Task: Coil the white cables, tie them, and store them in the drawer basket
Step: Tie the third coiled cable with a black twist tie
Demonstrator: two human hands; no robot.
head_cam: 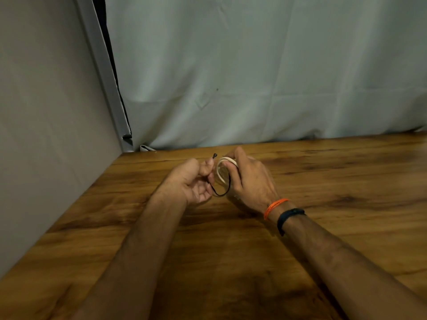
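Head view: right hand (pixel 250 179) grips white cable coil (pixel 225 161); left hand (pixel 193 181), at nine o'clock, pinches black tie (pixel 219 192). Cinch snugly, keeping loops stacked.

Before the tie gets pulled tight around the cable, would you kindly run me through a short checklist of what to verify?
1. White cable coil gathered in loops: ok, the right hand grips it.
2. Black tie in hand: ok, the left hand pinches it near one end.
3. Tie passed around the coil: cannot tell, it loops under, but the right hand's fingers hide the far end.
4. Loose cable ends tucked in: cannot tell.
5. Drawer basket ready: cannot tell, none in view.
6. Wooden table beneath for support: ok.
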